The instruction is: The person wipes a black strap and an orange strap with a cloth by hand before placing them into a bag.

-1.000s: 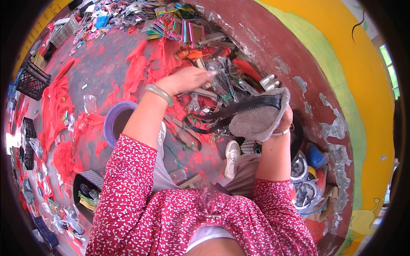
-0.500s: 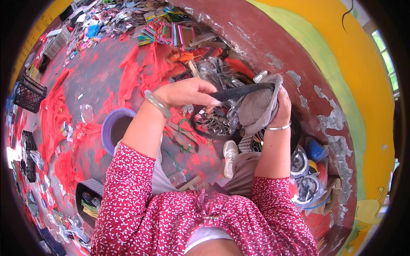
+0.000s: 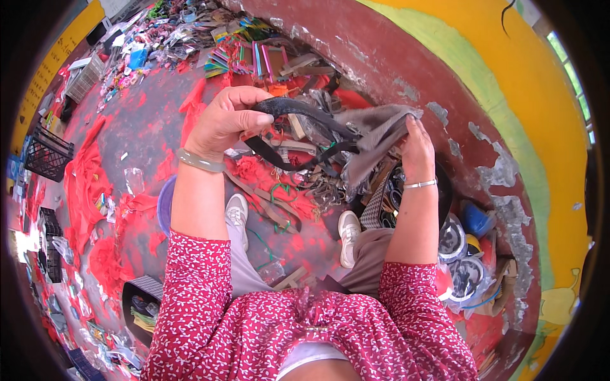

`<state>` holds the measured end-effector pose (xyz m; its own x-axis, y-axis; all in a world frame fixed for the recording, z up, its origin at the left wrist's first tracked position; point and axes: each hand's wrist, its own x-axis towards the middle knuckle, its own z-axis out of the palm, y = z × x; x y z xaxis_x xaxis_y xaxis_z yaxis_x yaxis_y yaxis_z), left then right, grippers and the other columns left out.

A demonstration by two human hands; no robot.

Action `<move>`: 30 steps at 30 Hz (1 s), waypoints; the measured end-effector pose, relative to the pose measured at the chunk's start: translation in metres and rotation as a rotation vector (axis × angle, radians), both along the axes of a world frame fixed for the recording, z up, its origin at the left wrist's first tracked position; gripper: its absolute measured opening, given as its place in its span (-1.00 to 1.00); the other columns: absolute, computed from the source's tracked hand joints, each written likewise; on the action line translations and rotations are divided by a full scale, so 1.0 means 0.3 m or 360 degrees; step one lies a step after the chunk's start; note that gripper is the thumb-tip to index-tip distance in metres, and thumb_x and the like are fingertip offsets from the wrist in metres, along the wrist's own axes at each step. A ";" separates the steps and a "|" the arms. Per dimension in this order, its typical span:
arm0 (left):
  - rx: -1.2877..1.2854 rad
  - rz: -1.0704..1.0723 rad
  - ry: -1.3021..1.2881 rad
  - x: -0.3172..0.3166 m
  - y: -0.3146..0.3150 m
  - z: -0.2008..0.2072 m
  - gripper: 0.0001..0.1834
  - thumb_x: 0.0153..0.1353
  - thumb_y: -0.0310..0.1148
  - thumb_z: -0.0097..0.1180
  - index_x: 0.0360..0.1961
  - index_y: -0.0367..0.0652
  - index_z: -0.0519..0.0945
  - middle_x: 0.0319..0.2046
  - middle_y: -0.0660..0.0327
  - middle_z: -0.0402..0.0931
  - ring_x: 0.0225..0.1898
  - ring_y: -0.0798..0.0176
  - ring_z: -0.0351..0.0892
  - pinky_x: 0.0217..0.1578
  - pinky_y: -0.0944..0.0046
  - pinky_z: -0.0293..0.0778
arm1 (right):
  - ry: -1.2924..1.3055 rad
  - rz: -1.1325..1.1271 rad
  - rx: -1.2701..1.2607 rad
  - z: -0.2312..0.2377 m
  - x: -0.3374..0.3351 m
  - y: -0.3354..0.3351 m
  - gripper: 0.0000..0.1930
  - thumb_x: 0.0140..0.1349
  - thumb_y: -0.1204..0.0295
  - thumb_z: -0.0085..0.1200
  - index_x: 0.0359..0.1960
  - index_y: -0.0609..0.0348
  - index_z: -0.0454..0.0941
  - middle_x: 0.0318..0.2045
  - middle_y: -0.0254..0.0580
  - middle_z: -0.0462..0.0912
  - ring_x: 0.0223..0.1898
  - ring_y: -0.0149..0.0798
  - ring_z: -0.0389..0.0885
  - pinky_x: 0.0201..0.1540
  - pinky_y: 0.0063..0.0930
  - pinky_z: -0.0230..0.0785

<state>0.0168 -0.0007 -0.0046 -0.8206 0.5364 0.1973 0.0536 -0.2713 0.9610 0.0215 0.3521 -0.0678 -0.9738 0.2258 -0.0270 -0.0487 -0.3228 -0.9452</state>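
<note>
Up in front of me my left hand (image 3: 222, 124) is closed on a black belt (image 3: 302, 109), pinched between thumb and fingers. From there the belt runs rightward to a grey cloth (image 3: 378, 143), and a lower loop of it hangs between my hands. My right hand (image 3: 419, 152) grips the cloth by its upper right edge, with some fingers hidden behind it. The cloth is folded and droops toward the pile below. Where belt and cloth meet, I cannot make out whether they touch.
Under my hands lies a heap of belts and clear plastic wrapping (image 3: 318, 184). A purple bucket (image 3: 165, 206) stands beside my left forearm. Black crates (image 3: 47, 152) are at the far left. Wrapped round items (image 3: 467, 276) sit near the peeling red wall (image 3: 502, 168). Torn red sheeting covers the floor.
My left hand has moved left and upward with the belt, widening the gap between my hands. The cloth, earlier folded round the belt, now hangs from my right hand. My left shoe has come into view.
</note>
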 end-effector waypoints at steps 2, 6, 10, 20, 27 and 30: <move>-0.0003 0.0017 -0.0002 -0.004 0.009 -0.006 -0.74 -0.05 -0.36 0.23 -0.32 -0.25 0.58 -0.63 0.41 0.42 -0.69 0.59 0.22 -0.67 0.55 0.11 | -0.0110 -0.0190 0.0131 0.019 -0.007 0.004 -0.55 0.23 0.28 -0.07 0.08 0.32 0.30 -0.06 -0.25 0.47 -0.05 -0.45 0.39 -0.01 -0.52 0.22; -0.0035 -0.0021 -0.0134 -0.005 0.054 -0.016 -0.75 0.13 -0.24 0.10 -0.41 -0.25 0.56 -0.69 0.38 0.38 -0.71 0.58 0.23 -0.69 0.55 0.11 | 0.0128 -0.0167 -0.0093 0.048 0.013 -0.030 -0.64 0.27 0.37 -0.11 0.06 0.24 0.32 -0.09 -0.27 0.48 -0.07 -0.40 0.44 -0.02 -0.48 0.30; -0.0186 -0.0118 -0.0114 -0.013 0.068 -0.028 -0.71 0.19 -0.19 0.02 -0.42 -0.23 0.54 -0.72 0.37 0.35 -0.72 0.57 0.24 -0.70 0.56 0.10 | 0.0168 0.0117 -0.0289 0.063 0.034 -0.032 -0.68 0.28 0.40 -0.14 0.03 0.28 0.31 -0.11 -0.22 0.49 -0.15 -0.34 0.51 -0.12 -0.46 0.39; -0.0738 -0.0681 -0.0147 -0.004 0.102 -0.047 -0.58 0.02 -0.46 0.08 -0.04 -0.36 0.43 -0.43 0.31 0.48 -0.48 0.51 0.43 -0.45 0.46 0.41 | 0.0108 0.0758 -0.0064 0.137 0.101 -0.224 -0.54 0.07 0.63 -0.14 0.08 0.27 0.26 -0.14 -0.24 0.45 -0.25 -0.46 0.45 -0.30 -0.64 0.31; -0.1281 -0.0589 0.0034 0.018 0.214 -0.074 -0.77 -0.07 -0.56 0.01 -0.30 -0.36 0.50 -0.56 0.26 0.48 -0.60 0.42 0.45 -0.58 0.41 0.40 | 0.0481 0.1034 0.1552 0.017 0.072 -0.302 -0.63 0.14 0.32 0.06 -0.08 0.31 0.43 -0.28 -0.16 0.54 -0.22 -0.37 0.47 -0.20 -0.51 0.33; -0.1247 -0.0605 0.0074 0.015 0.216 -0.064 -0.81 -0.08 -0.55 0.05 -0.36 -0.34 0.51 -0.60 0.23 0.49 -0.65 0.41 0.45 -0.62 0.41 0.39 | -0.0014 0.1329 0.1059 0.021 0.071 -0.293 -0.65 0.18 0.26 0.01 -0.13 0.29 0.46 -0.43 -0.21 0.56 -0.38 -0.37 0.52 -0.35 -0.49 0.37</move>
<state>0.0214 0.0642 -0.0238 -0.5588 0.7675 -0.3142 0.1373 0.4593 0.8776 0.0429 0.2641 -0.0614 -0.8272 -0.5410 -0.1518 -0.0431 0.3304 -0.9428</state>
